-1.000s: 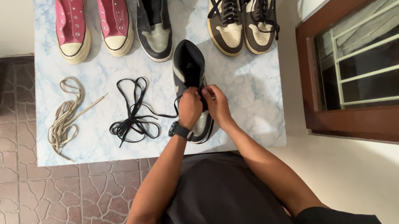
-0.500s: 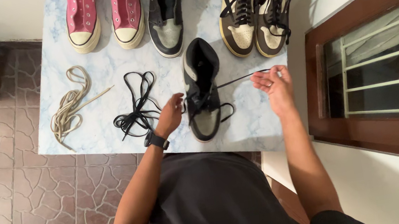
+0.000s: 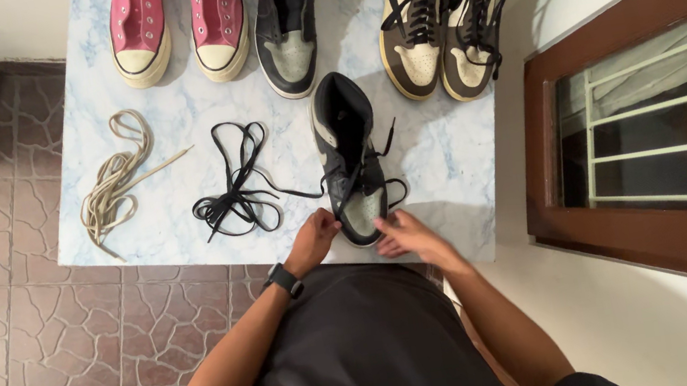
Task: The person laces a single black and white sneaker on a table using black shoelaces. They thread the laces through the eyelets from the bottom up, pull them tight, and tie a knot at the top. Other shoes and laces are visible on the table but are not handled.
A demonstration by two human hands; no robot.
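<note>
View from above. Your left hand, with a dark watch at the wrist, and your right hand meet at the toe of the black-and-grey high-top shoe, which stands near the front edge of the marbled blue-white desk. Your left grip is pinched shut on the black lace trailing from the shoe; whether your right grip is shut cannot be told. A loose black lace bundle lies just left of the shoe, a beige lace bundle further left. Along the far edge stand 2 pink sneakers, 1 matching black-and-grey shoe and 2 brown-and-cream shoes. A wood-framed window sits to your right.
</note>
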